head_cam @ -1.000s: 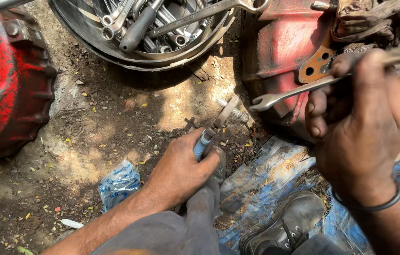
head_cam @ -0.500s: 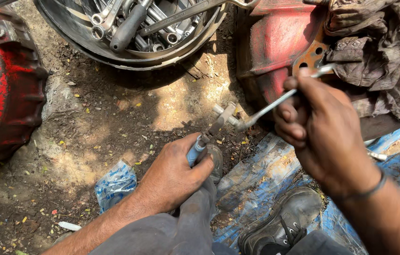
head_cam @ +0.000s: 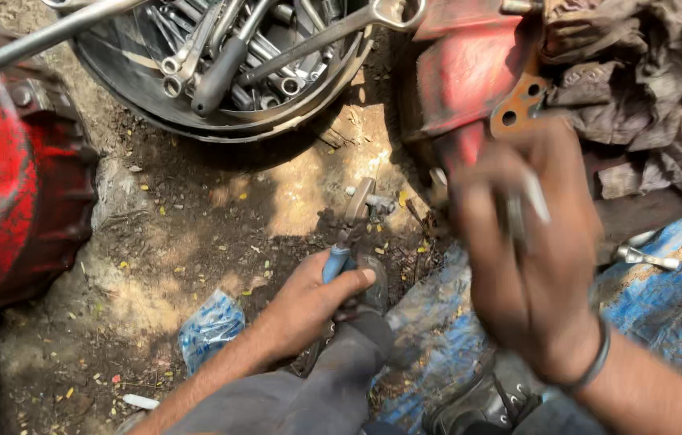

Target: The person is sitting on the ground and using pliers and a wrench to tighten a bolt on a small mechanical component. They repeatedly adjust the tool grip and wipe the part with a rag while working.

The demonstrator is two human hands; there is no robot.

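Moved: right hand (head_cam: 530,258) lower, nearer, blurred, fist around spanner (head_cam: 518,211). Left hand (head_cam: 308,302) grips blue-handled pliers (head_cam: 350,234), steadied against ground (head_cam: 220,217).

Shiny metal spanners (head_cam: 228,48), chipped red-painted casting (head_cam: 470,80), possibly plastic blue handle (head_cam: 335,262)

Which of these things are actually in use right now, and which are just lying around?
In hand:
- blue-handled tool, gripped by the left hand
- thin metal tool, blurred, in the right hand

Lying about:
- round pan of spanners
- loose spanner on the blue sheet
- rags
- red housing
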